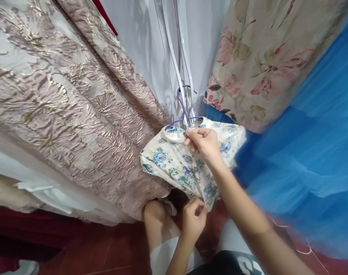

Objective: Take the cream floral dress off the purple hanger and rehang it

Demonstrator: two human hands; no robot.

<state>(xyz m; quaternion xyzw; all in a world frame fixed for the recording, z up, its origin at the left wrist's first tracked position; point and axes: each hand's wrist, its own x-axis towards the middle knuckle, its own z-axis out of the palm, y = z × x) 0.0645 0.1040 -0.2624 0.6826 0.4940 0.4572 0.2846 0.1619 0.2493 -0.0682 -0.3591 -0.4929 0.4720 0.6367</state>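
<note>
A small white garment with blue flowers (174, 160) hangs on a purple hanger (183, 103), in the middle of the view. My right hand (201, 141) pinches the garment at the front of its neckline. Lower down, my left hand (194, 217) is closed on the garment's bottom edge, below the front centre. The cloth between the two hands is drawn into a fold. White straps (174, 57) hang down behind the hanger's hook and pass by the neckline.
Pink and gold textured fabric (76, 107) hangs at the left. White cloth (139, 30) hangs behind, floral fabric (248, 68) at the upper right and blue tulle (294, 164) at the right. My knee (155, 214) and the red tiled floor (116, 244) show below.
</note>
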